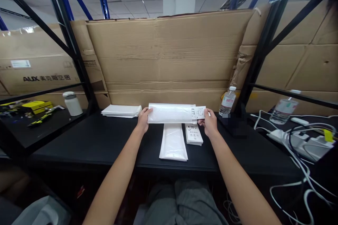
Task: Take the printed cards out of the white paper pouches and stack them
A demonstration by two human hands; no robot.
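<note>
My left hand [144, 120] pinches the left end of a white padded mailer [170, 113], held sideways above the black table. At its right end, my right hand [209, 120] grips a flat white printed box [200, 112] that sticks partly out of the mailer. Beneath them lies another white mailer [173, 144], lengthwise on the table. Beside it rests a small stack of white printed boxes [193, 135], its far end hidden under the held pieces. A pile of white mailers [121, 110] lies just left of my left hand.
A water bottle [227, 102] stands at the back right, with a second bottle [284, 107] beyond the rack post. White cables and a power strip [298, 142] crowd the right. A white tumbler [72, 104] stands at left. A cardboard sheet [169, 52] walls the back.
</note>
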